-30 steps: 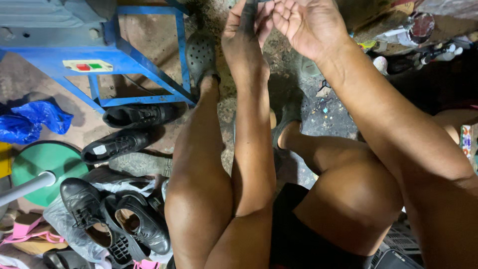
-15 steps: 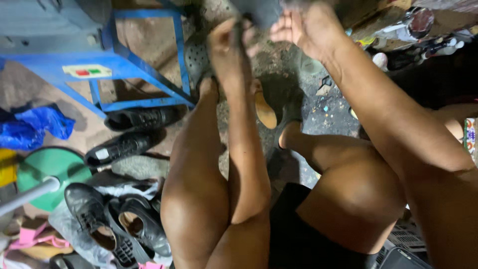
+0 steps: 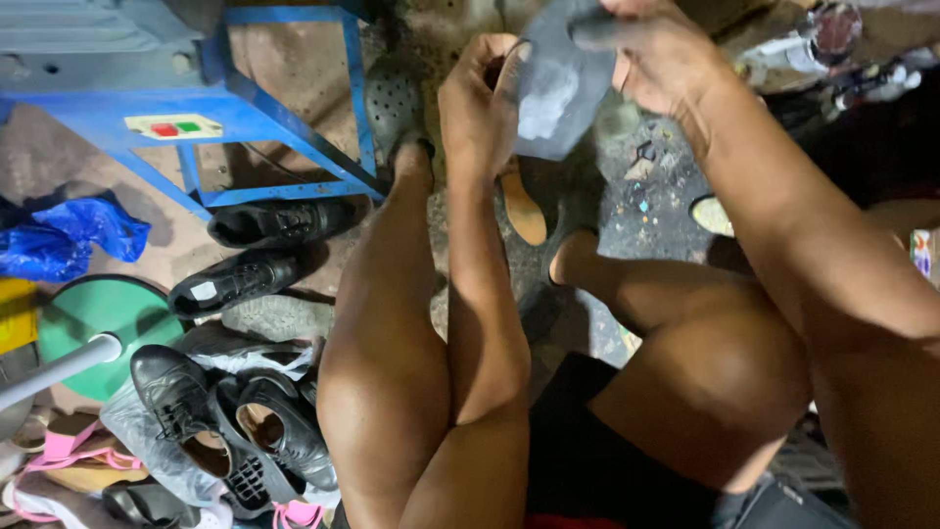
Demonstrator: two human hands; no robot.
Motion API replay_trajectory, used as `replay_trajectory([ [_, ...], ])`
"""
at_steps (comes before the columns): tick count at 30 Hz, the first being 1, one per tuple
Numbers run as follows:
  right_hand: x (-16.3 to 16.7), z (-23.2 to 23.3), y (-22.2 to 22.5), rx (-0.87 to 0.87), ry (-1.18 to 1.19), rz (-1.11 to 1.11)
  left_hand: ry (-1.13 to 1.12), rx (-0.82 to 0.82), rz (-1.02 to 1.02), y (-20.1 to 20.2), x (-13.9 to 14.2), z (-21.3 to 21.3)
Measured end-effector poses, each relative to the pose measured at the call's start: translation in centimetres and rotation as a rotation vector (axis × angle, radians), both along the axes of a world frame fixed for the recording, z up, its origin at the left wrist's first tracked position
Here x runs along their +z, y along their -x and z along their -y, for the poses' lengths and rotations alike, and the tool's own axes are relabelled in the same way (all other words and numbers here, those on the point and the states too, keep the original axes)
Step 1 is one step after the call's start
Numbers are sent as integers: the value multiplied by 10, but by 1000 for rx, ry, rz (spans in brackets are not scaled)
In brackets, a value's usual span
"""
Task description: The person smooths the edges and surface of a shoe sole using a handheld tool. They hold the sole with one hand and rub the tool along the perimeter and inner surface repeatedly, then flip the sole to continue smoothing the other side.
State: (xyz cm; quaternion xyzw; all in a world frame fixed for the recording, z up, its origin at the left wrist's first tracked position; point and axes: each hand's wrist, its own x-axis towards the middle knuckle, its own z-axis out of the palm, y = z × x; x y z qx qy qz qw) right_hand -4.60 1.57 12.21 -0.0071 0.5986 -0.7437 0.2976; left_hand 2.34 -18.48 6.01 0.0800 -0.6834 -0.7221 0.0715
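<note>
Both hands have come lower in the head view than a second ago, and a grey sheet of sole material (image 3: 553,93) now hangs between them where before only bare fingers met. Containers are few: a clear plastic bag (image 3: 147,446) lies on the floor at the lower left with black leather shoes (image 3: 235,431) resting on and beside it; whether anything sits inside it cannot be told. Farther left, a blue plastic bag (image 3: 69,235) lies crumpled on the floor, its contents hidden.

Left hand (image 3: 480,103) is closed in a pinch on the left edge of the grey sheet, thumb and fingers curled tight around it. Right hand (image 3: 656,54) grips the sheet's upper right part, fingers wrapped over the top; a dark, blurred shape shows at the fingertips, too unclear to name. The sheet is held in the air above the floor, near the top edge of the view, over the person's knees.

Below the sheet a tan insole (image 3: 524,211) lies on the gritty floor between the feet. Two black lace-up shoes (image 3: 264,250) lie beside the blue metal frame (image 3: 245,118) at the upper left, and a green round base (image 3: 93,323) with a white pole stands near the left edge
</note>
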Motion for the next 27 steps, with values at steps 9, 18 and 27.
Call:
replay_trajectory([
  [9, 5, 37, -6, -46, 205, -41, -477, -14, -117, 6, 9, 7],
  [18, -6, 50, 2, -109, 390, 79, -678, -15, -254, 19, 24, 12],
  [27, -8, 49, -2, -197, 319, 258, -262, 108, -183, 13, 24, 11],
])
